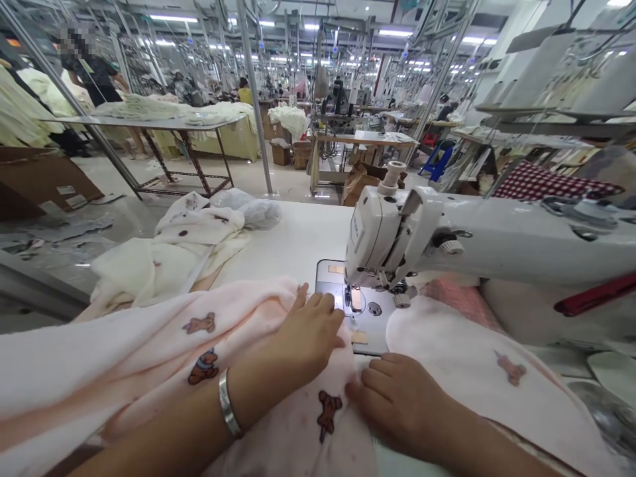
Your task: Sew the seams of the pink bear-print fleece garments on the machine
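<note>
Pale pink plush fabric [163, 331] with printed brown bears spreads from the left edge up to the sewing machine's needle area [354, 301]. My left hand [311, 331], with a silver bangle [228, 403] at the wrist, bears down on this cloth just left of the presser foot, its fingers bent and close together. To the lower right, my right hand [397, 391] has curled fingers, with the thumb against the cloth's right edge. A second pink bear-print piece [462, 358] lies right of the metal needle plate [375, 331]. The fingertips' undersides are hidden.
The white machine head [387, 228] and arm [517, 232] reach across the right. Cream printed cloth [163, 258] and a plastic bag [256, 211] lie on the table's left. Thread cones [536, 73] stand upper right. Beyond are a cloth-laden table [163, 122], a box [44, 182] and people.
</note>
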